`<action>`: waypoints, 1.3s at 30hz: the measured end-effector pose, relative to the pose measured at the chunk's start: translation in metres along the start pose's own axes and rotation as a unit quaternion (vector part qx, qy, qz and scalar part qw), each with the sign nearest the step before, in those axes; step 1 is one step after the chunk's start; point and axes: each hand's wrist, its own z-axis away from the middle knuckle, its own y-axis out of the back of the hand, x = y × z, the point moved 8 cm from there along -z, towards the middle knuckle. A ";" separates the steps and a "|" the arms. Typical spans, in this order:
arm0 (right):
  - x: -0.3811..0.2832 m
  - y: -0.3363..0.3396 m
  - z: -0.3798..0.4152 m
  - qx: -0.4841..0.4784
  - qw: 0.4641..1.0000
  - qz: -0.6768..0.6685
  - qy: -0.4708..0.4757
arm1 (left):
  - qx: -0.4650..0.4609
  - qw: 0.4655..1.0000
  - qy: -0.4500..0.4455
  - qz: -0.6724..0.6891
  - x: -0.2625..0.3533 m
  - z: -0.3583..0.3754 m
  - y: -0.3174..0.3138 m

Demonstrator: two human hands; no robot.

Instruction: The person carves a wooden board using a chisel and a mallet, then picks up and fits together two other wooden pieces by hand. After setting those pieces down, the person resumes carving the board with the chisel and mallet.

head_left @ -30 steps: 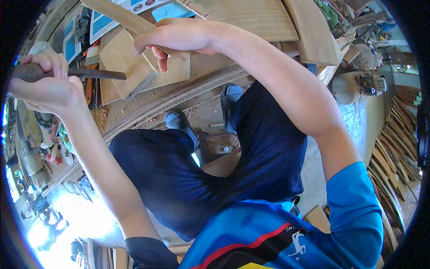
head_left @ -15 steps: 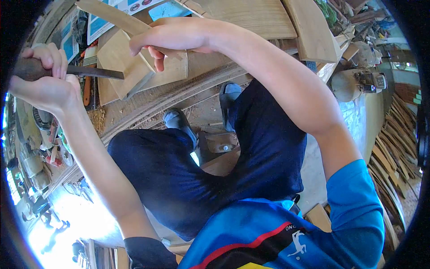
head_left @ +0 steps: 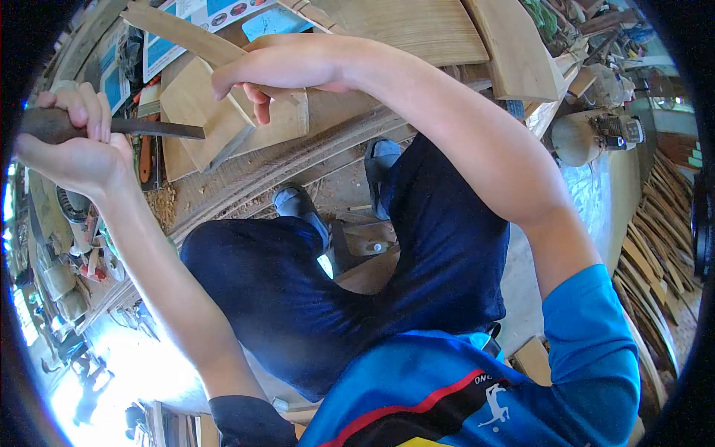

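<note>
My left hand (head_left: pixel 82 141) is closed around a chisel (head_left: pixel 160 128) near the left edge of the view. Its thick dark handle lies in the palm, and the narrow dark blade points right. The blade's end overlaps an angular wooden block (head_left: pixel 190 100) on the bench. My right hand (head_left: pixel 272 67) is bent over a flat, pale wooden bar (head_left: pixel 182 33), fingers curled round its lower end. That bar slants up and left from the hand, passing over the block. Under the block lies a wooden board (head_left: pixel 290 119).
Wide planks (head_left: pixel 417 30) lie at the back of the bench, with printed sheets (head_left: pixel 160 56) at upper left. An orange-handled tool (head_left: pixel 145 160) lies beside wood shavings (head_left: pixel 160 205). A machine (head_left: pixel 585 138) stands at right, near stacked wood strips (head_left: pixel 655 246). My sandalled feet (head_left: pixel 298 205) are below the bench edge.
Almost nothing differs. The view has shifted slightly, and both hands keep their hold on the chisel and the wooden bar.
</note>
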 end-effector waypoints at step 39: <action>-0.201 0.044 0.079 0.123 0.849 0.459 0.231 | -0.017 0.998 -0.019 0.063 -0.007 0.004 -0.018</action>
